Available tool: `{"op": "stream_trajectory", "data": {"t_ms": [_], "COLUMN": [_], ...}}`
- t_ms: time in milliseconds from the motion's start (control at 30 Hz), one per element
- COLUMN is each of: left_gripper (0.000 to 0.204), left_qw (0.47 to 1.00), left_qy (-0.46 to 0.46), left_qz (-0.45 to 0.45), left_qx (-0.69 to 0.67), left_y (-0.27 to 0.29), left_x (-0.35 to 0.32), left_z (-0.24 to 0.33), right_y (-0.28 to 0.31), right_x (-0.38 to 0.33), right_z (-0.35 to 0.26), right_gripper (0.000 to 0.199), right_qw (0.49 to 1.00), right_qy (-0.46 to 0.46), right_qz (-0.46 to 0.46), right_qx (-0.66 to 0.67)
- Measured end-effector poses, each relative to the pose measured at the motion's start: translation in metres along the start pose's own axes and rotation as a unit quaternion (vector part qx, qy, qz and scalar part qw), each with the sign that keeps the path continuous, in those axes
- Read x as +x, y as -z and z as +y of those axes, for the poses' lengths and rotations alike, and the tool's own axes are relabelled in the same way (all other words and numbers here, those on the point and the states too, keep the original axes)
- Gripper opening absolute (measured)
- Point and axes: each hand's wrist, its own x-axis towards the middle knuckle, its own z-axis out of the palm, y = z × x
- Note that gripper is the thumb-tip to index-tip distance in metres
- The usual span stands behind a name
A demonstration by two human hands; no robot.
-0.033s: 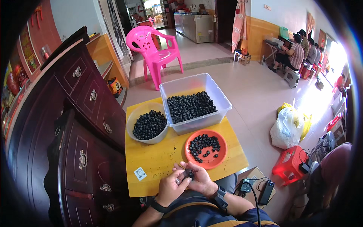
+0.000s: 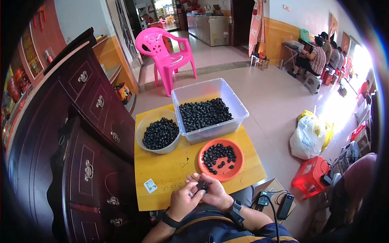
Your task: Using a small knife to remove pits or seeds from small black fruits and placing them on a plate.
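Observation:
Close together over the near edge of the yellow table (image 2: 162, 178), my two hands meet around small black pieces (image 2: 201, 186). My left hand (image 2: 183, 203) is closed, thumb and fingers pinching at a dark piece. My right hand (image 2: 218, 196) is curled, cradling black bits against its fingers; the palm is partly hidden. Just beyond them sits an orange round plate (image 2: 225, 175) with small black ring-like pieces (image 2: 219, 152) spread over it. Behind it stands a clear plastic bin (image 2: 241, 111) with many like pieces, and left of that a translucent round tub (image 2: 139, 135), heaped with them.
Dark wooden drawers (image 2: 77, 162) rise close on my left. A pink plastic chair (image 2: 170, 60) stands beyond the table. A red stool (image 2: 310, 174), a white plastic bag (image 2: 308, 137) and a cardboard box (image 2: 273, 188) with cables are at the right. Several people (image 2: 318, 56) sit far right.
The dark piece between my fingers appears turned slightly, with a small shift of my fingertips. Everything else stays in place.

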Motion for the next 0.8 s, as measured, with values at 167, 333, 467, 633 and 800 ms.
{"op": "stream_trajectory", "data": {"t_ms": [167,333,467,633,800], "left_gripper": [0.026,0.024,0.023,0.023,0.019], "left_qw": [0.998,0.997,0.995,0.994,0.997], "left_qy": [-0.021,-0.036,-0.046,-0.022,0.01], "left_qz": [0.021,0.023,0.029,0.01,0.019], "left_qx": [0.056,0.062,0.084,0.105,0.076], "left_y": [-0.006,-0.003,-0.001,0.002,0.008], "left_x": [-0.004,-0.006,-0.006,-0.006,-0.002], "left_z": [-0.015,-0.018,-0.02,-0.022,-0.014], "right_y": [0.001,0.006,0.012,0.008,0.011], "right_x": [-0.002,0.0,0.004,0.002,0.001], "right_z": [-0.002,-0.002,-0.003,0.0,0.0], "right_gripper": [0.02,0.019,0.02,0.022,0.025], "right_qw": [0.999,0.998,0.997,0.997,0.997], "right_qy": [-0.015,-0.022,-0.063,-0.05,-0.065], "right_qz": [-0.004,0.056,-0.018,0.056,0.037], "right_qx": [0.035,0.008,0.047,0.004,0.006]}}
